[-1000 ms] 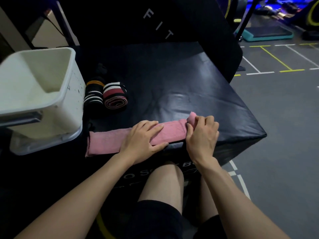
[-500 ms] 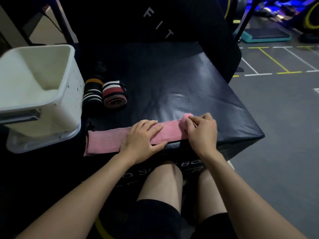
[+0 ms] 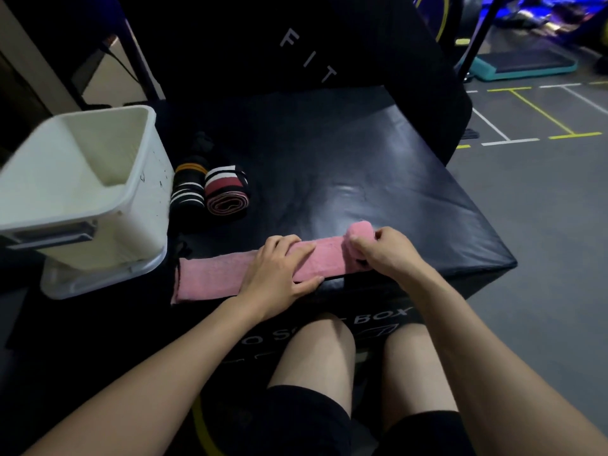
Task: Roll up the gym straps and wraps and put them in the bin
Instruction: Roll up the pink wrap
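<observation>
- Right hand (image 3: 386,253) is curling its fingers (image 3: 357,240) round the small roll starting at the right end of the pink wrap (image 3: 217,274), pinching it tight.
- Left hand (image 3: 279,274) is lying flat on the middle of the wrap, fingers straight and slightly spread, pinning it to the black box worktop (image 3: 378,179).
- To do this bit well, I'd say she should be keeping the roll tight and square to the edges, and sliding the flat hand leftward as the roll is coming along, so the strip isn't bunching.
- Compared with a second ago, the roll is looking fatter and the rolling hand is sitting further left.
- Two finished rolls (image 3: 210,192) are waiting beside the white bin (image 3: 138,179); the bin is looking empty, though part of its inside is hidden.
</observation>
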